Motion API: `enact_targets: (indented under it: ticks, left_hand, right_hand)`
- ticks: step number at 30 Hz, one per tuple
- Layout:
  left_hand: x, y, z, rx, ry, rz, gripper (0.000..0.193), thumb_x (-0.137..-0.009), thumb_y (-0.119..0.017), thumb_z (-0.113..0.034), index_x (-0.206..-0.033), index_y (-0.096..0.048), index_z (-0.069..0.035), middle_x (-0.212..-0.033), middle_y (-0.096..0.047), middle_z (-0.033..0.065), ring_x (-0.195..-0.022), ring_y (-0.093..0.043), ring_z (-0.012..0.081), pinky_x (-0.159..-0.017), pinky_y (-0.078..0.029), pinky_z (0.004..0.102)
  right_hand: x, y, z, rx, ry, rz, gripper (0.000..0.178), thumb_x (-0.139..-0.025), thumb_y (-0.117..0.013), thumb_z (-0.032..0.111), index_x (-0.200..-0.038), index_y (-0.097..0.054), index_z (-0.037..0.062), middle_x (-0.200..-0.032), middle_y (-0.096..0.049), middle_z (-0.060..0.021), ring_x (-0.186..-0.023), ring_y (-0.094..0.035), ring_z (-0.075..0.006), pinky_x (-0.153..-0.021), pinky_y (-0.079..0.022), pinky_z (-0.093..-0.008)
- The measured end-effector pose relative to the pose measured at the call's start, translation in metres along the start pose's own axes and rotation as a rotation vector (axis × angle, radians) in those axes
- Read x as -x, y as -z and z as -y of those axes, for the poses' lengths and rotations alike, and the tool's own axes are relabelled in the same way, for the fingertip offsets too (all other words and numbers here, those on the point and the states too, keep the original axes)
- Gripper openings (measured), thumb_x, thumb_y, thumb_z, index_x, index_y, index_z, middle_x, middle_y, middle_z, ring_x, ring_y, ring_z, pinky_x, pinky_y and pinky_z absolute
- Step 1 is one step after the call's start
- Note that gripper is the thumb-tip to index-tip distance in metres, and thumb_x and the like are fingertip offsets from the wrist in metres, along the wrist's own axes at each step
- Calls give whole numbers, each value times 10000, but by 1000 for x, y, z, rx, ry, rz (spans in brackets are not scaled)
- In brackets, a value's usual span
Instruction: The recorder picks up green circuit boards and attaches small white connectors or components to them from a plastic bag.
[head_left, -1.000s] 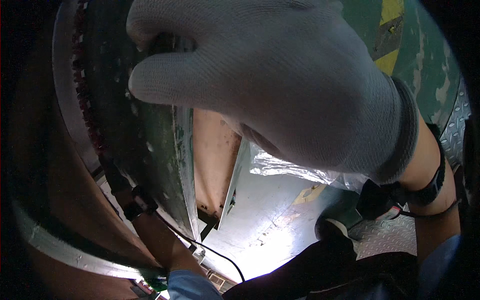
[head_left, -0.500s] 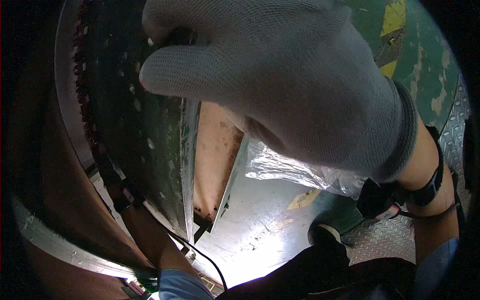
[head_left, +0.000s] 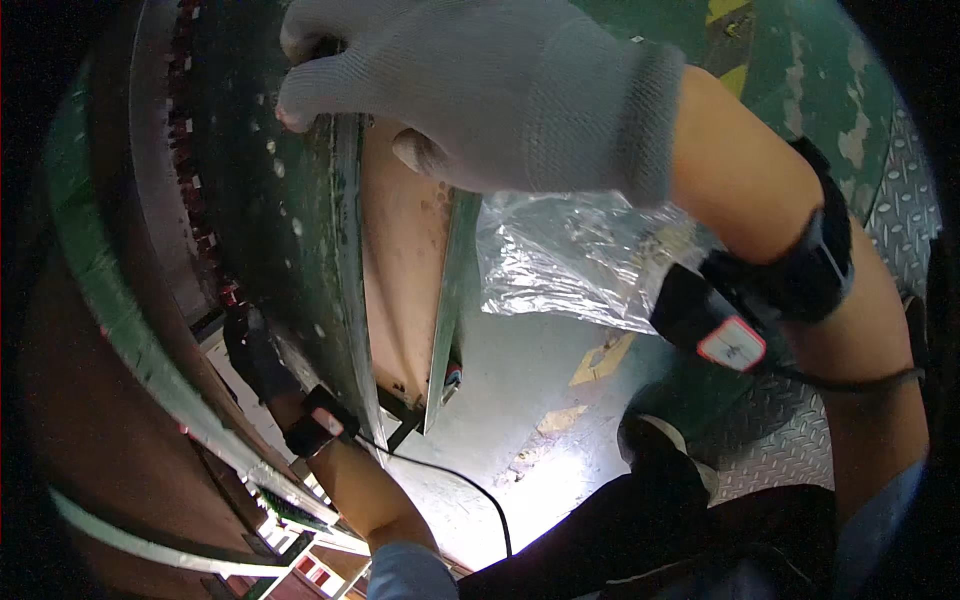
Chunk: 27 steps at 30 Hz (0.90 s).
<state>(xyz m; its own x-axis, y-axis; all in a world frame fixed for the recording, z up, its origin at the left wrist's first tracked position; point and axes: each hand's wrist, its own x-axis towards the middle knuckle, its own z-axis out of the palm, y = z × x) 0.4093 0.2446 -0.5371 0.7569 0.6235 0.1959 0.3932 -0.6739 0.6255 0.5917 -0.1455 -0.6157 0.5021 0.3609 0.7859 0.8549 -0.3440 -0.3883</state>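
My right hand [head_left: 450, 85], in a grey knitted glove, reaches across the top over a curved dark green metal rim [head_left: 290, 210]. Its fingers are curled in toward the palm; whatever may be between them is hidden. My left hand [head_left: 252, 350] is in deep shadow at the lower left, between the green rim and a brown panel. Its fingers point up toward a small red piece [head_left: 230, 293] and are too dark to read. A row of small dark red pieces [head_left: 184, 150] runs along a grey strip beside the rim.
Clear plastic film [head_left: 560, 265] lies under my right forearm. A brown board [head_left: 405, 260] stands between green edges. Green curved bars [head_left: 130, 310] cross the left side. A black cable [head_left: 460, 468] runs from my left wrist device. Tread plate [head_left: 770, 455] covers the lower right floor.
My right hand now appears smaller and higher, with more of its forearm and wrist device showing. More of my left forearm is visible, along with more green bars at the lower left.
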Motion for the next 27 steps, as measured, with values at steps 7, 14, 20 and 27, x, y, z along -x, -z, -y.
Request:
enact_targets:
  ticks: [7,14,20,27]
  left_hand:
    - [34,-9,-29,-149,-126,84,398,-894,-553,-183,-1243,-489,-2,-1121,-594,100,-959,-559,177,-870,-430,268]
    - [106,-43,-97,-106,-48,59,366,-862,-585,-95,-1198,-511,30,-1158,-560,122,-1040,-525,202,-916,-413,317]
    - [129,-44,-96,-180,-227,84,421,-820,-636,-136,-1200,-533,13,-1139,-582,149,-1030,-546,235,-926,-398,329]
    - [172,-35,-145,-528,-357,107,492,-786,-659,-201,-1233,-511,-57,-1240,-483,202,-1118,-466,369,-949,-370,439]
  right_hand:
    - [-8,19,10,202,-92,290,503,-696,-687,160,-1175,-548,230,-1239,-481,-11,-1248,-360,-233,-1038,-316,-443]
    - [25,117,11,-261,-166,239,461,-704,-704,188,-1144,-572,144,-1173,-522,-96,-1097,-505,-256,-871,-444,-376]
    - [130,184,22,-853,-753,930,193,-795,-588,191,-859,-662,25,-730,-630,-132,-727,-610,-239,-701,-469,-353]
    - [213,56,45,-131,-527,925,232,-846,-493,219,-940,-637,64,-961,-636,-154,-904,-601,-307,-824,-456,-403]
